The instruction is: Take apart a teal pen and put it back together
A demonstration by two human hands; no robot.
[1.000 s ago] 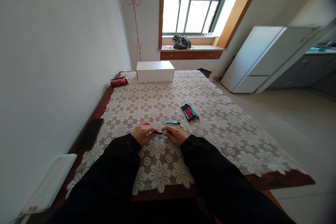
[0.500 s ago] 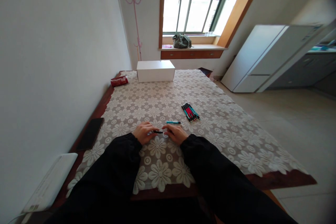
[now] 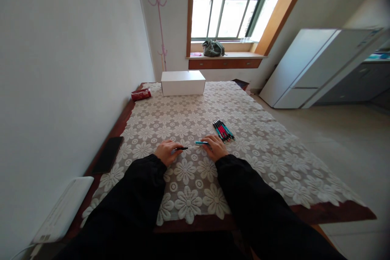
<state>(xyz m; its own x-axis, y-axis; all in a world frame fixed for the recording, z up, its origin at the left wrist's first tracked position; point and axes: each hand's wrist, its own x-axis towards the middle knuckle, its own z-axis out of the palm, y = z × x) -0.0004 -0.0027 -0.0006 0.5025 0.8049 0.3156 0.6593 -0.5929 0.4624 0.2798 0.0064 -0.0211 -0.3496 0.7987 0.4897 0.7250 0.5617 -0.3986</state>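
My left hand [image 3: 166, 152] is closed, its thumb and fingers pinching a short black pen part [image 3: 182, 148] just above the tablecloth. From that part's right end a thin pale pen refill [image 3: 193, 147] stretches across to my right hand [image 3: 215, 148]. The fingers of my right hand are drawn together at the refill's far end; their tips are partly hidden. A teal pen barrel [image 3: 200, 142] lies just beyond the refill, with its right end covered by my right fingers. Behind that hand is a row of black, red and teal pens [image 3: 223, 130].
A white box [image 3: 183, 87] and a red packet [image 3: 141, 94] stand at the table's far end. Along the left edge are a dark phone [image 3: 108, 154] and a white device [image 3: 63, 209] with a cable. The floral tablecloth [image 3: 185, 203] covers the wooden table.
My right hand has moved right and away from me, over the teal barrel's end. The pale refill now shows between the hands. The left hand still grips the black part.
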